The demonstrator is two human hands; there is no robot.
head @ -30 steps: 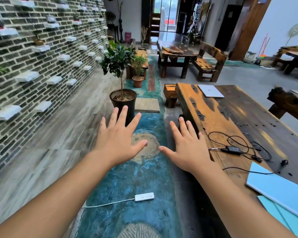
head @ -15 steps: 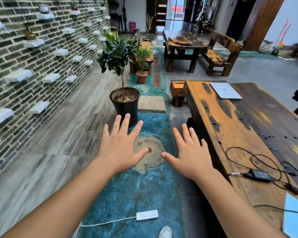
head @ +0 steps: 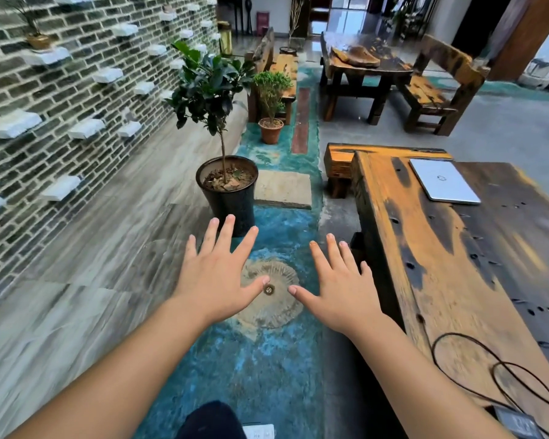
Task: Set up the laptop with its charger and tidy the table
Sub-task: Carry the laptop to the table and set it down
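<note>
On the far part of the long wooden table (head: 393, 248), near its end, a closed silver laptop (head: 442, 180) is seen lying flat, lid up, alone on the dark boards. It is judged to be stiff, thin, fairly light and smooth-skinned, so liable to slip; it would best be taken by its two long edges with both hands, or lifted at the front lip for opening, and not be dragged over the rough, pitted wood. At the near right corner of the view, well apart from the laptop, a black charger brick (head: 515, 423) is partly shown with its cable (head: 476, 369) looped loosely on the tabletop; the cable is judged limp and prone to tangling, so the brick or plug would be the surer hold. Which end carries the plug cannot be told. Both hands are held out over the floor, palms down and fingers spread, with nothing grasped: the left hand (head: 217, 280) over the blue floor strip (head: 267, 375), the right hand (head: 339, 291) just beside the table's edge. A white power strip (head: 260, 432) is partly visible on the floor at the bottom edge, beside a dark shoe tip (head: 210, 419). Beyond the hands a potted tree (head: 225, 185) stands in a black pot, with a brick wall (head: 61, 106) to the left.
</note>
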